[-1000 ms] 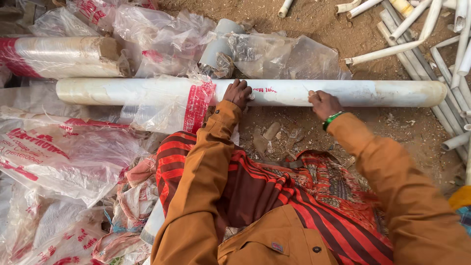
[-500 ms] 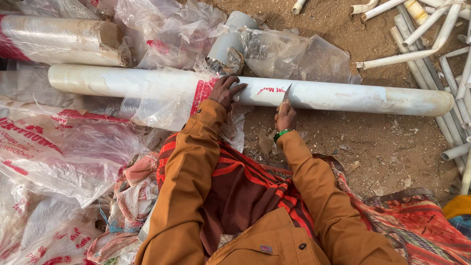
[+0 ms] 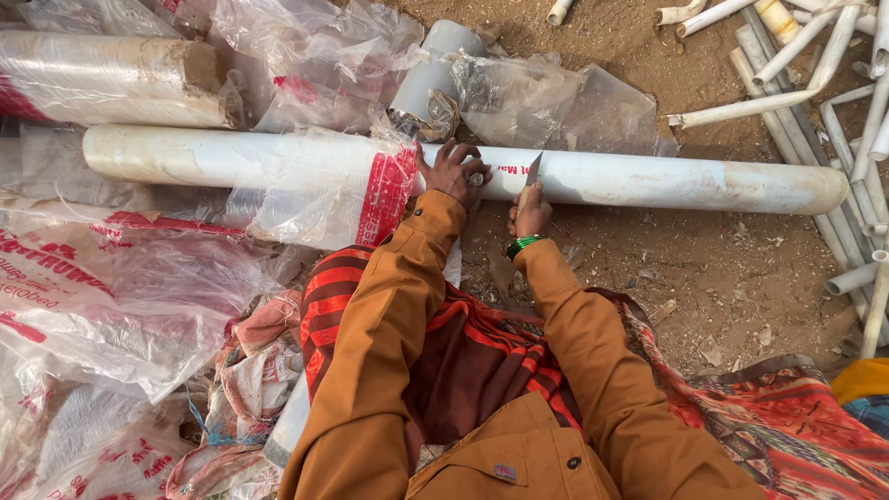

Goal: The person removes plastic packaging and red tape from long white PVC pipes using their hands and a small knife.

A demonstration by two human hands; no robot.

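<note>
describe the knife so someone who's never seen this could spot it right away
Find the long white pipe lying across the dirt, partly in a clear plastic sleeve. At its middle, the right hand holds the knife upright against it, beside the left hand. It is the only thin, dark, pointed blade there.

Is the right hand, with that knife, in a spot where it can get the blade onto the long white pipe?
Probably yes. The right hand holds the knife upright with its blade against the long white pipe, and nothing lies between them. The left hand rests on the pipe just beside it.
</note>
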